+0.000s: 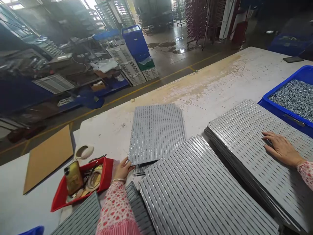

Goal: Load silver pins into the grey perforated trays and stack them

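My left hand (123, 169) pinches the near left corner of a grey sheet (156, 132) that bears rows of shiny strips. That corner is lifted a little, with more sheets showing beneath it. On the right, my right hand (282, 150) rests on a tall stack of slotted grey sheets (244, 130), its fingers stretched out and a small dark gap below them. Between the hands, closest to me, lies another stack of striped grey sheets (202, 192), overlapping the near edge of the first pile.
A red tray (106, 174) holds a phone (73, 178) and tape rolls. Beside it are a white tape roll (84, 152) and a brown cardboard sheet (50, 160). A blue bin (266, 99) of small metal pieces stands right. Stacked crates (132, 65) stand beyond the white table (195, 94).
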{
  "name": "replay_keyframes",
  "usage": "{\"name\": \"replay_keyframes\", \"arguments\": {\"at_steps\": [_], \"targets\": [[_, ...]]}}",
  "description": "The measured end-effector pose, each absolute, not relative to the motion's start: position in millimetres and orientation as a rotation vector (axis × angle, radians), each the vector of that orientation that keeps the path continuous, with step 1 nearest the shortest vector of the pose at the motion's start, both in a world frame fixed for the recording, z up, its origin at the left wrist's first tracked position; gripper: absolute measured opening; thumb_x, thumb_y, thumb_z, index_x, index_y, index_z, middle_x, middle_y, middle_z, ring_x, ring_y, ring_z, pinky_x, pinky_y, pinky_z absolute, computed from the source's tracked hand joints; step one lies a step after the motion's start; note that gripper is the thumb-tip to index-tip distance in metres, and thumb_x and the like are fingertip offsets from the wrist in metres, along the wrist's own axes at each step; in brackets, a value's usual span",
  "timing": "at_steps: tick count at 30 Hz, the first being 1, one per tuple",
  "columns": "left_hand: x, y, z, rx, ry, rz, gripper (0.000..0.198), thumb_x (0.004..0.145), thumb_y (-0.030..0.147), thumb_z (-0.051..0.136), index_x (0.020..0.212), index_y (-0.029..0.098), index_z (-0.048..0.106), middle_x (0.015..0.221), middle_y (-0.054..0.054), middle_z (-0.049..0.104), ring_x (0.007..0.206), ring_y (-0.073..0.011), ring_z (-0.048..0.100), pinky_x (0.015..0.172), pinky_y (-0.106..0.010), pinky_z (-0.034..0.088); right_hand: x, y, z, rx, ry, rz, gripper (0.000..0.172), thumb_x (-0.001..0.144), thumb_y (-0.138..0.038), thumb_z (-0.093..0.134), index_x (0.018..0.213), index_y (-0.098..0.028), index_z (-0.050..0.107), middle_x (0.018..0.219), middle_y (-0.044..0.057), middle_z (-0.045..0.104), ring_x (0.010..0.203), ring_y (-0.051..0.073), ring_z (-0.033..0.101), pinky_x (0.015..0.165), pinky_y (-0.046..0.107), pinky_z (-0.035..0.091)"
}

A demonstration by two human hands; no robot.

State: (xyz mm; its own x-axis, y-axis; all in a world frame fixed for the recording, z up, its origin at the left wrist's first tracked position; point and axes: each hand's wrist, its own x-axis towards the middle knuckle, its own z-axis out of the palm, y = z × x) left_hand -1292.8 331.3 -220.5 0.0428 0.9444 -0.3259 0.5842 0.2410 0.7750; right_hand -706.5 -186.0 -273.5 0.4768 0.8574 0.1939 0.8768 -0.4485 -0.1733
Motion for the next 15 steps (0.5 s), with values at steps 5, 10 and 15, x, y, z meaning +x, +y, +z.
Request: {"name": "replay_keyframes", "arguments": {"at_steps": [5, 10, 15], "targets": [[-1275.0, 357.9, -228.8, 1.867, 1.922, 0.183, 0.03, 0.075, 0.03, 0.063, 0.104, 0.023, 0.062, 0.099, -0.008, 0.067, 0.111, -0.0359, 0.057, 0.097, -0.065, 0.042, -704.9, -186.9, -273.5, -2.464, -1.5, -0.102, 0.035, 0.087, -0.047, 0.043, 0.113, -0.025, 0.051, 0.137, 0.015, 0.054, 0.132, 0.03, 0.046, 0.108, 0.045, 0.035], [-1203.0, 357.2, -238.2, 2.517, 1.276, -0.003, 0.048, 0.087, 0.029, 0.044, 0.135, 0.021, 0.048, 0.147, -0.013, 0.043, 0.133, -0.0305, 0.042, 0.108, -0.054, 0.038, -703.4, -188.8, -275.9, -2.469, -1.475, -0.059, 0.037, 0.083, -0.046, 0.047, 0.113, -0.026, 0.05, 0.137, 0.016, 0.054, 0.132, 0.031, 0.046, 0.109, 0.045, 0.035], [-1156.9, 338.5, -264.0, 2.552, 0.921, -0.308, 0.053, 0.079, 0.017, 0.052, 0.131, 0.022, 0.055, 0.148, -0.012, 0.045, 0.134, -0.0341, 0.041, 0.107, -0.057, 0.039, -705.4, -185.8, -270.7, -2.479, -1.449, -0.038, 0.037, 0.081, -0.046, 0.047, 0.112, -0.026, 0.05, 0.136, 0.018, 0.054, 0.131, 0.032, 0.047, 0.109, 0.047, 0.035]]}}
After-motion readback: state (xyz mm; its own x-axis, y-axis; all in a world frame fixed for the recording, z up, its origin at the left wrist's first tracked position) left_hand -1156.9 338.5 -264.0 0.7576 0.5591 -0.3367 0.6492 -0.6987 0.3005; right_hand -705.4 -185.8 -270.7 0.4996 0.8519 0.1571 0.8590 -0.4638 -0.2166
